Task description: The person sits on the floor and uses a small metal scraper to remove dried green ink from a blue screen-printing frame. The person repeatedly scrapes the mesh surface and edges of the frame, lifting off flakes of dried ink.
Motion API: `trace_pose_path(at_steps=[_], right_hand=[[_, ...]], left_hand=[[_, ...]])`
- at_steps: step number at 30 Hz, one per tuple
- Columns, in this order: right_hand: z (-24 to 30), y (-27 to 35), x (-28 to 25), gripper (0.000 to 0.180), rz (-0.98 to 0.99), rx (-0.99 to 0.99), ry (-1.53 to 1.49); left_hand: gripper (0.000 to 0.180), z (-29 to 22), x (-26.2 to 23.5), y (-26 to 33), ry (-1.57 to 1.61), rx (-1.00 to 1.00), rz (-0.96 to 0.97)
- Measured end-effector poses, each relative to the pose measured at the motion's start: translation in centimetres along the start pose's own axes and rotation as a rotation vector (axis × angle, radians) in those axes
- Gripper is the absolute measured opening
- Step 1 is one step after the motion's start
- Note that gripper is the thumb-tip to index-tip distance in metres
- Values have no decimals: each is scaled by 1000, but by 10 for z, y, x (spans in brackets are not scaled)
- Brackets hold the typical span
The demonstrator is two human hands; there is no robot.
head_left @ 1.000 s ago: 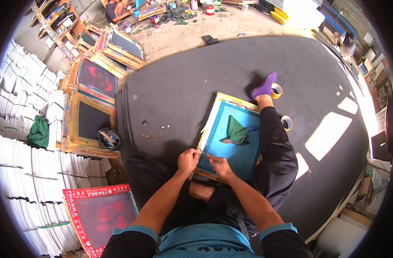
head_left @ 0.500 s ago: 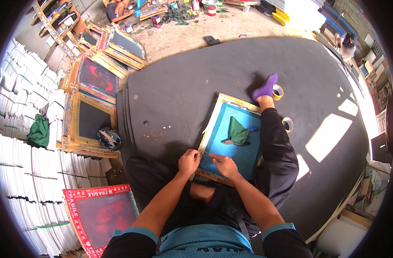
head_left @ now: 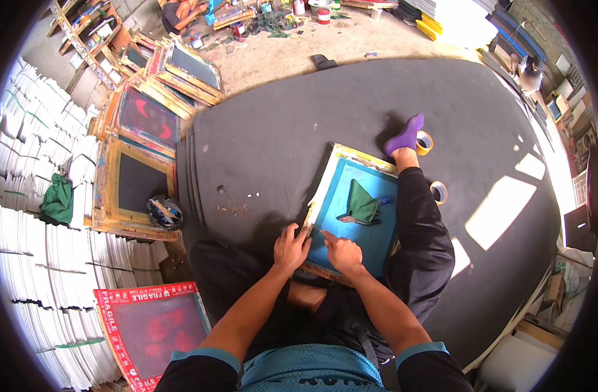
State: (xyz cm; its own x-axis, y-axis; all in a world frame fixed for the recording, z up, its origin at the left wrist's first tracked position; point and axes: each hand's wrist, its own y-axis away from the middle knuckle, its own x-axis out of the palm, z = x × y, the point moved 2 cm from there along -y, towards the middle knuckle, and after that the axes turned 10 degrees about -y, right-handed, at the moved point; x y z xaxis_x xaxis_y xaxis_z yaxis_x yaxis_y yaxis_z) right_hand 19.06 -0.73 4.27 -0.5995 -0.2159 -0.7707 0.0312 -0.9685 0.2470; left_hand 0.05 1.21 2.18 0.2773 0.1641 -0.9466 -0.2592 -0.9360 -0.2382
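Observation:
A wooden screen-printing frame (head_left: 320, 189) with blue mesh lies tilted across my lap, between my legs. At its left rail, near the lower corner, my left hand (head_left: 291, 249) grips the edge with bent fingers. My right hand (head_left: 343, 253) is over the mesh, closed around a thin tool whose narrow tip (head_left: 318, 229) points at the same rail beside my left fingers. Most of that tool is hidden in my fist, so its kind is unclear. Farther up the mesh lie a green cloth (head_left: 362, 202) and what looks like a pair of pliers (head_left: 352, 220).
Two tape rolls (head_left: 439, 192) are by my right leg on the dark sheet stack (head_left: 266, 144). Framed screens (head_left: 149, 117) and a red-taped screen (head_left: 155, 326) stand at left, before white bundled stacks (head_left: 44, 261). Another person (head_left: 179, 17) sits at the far left.
My left fingers have spread slightly along the rail. My right hand has turned a little, with the tool tip still by the rail. The frame has shifted slightly toward me.

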Motion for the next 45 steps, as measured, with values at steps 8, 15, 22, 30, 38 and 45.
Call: trace_pose_path(at_steps=[8, 15, 22, 30, 38, 45], right_hand=[[12, -1, -7, 42, 93, 48, 57], [17, -4, -2, 43, 97, 38, 148], [61, -8, -6, 42, 208, 139, 232], [47, -17, -10, 45, 265, 126, 92], [29, -8, -7, 42, 151, 70, 131], [12, -10, -2, 45, 156, 66, 93]], left_hand=[[38, 0, -2, -4, -42, 27, 14], [38, 3, 13, 1, 47, -26, 42], [40, 1, 15, 4, 181, -50, 57], [38, 1, 17, 3, 215, -55, 54], [38, 0, 15, 4, 175, -69, 65], [38, -3, 14, 3, 126, -63, 50]])
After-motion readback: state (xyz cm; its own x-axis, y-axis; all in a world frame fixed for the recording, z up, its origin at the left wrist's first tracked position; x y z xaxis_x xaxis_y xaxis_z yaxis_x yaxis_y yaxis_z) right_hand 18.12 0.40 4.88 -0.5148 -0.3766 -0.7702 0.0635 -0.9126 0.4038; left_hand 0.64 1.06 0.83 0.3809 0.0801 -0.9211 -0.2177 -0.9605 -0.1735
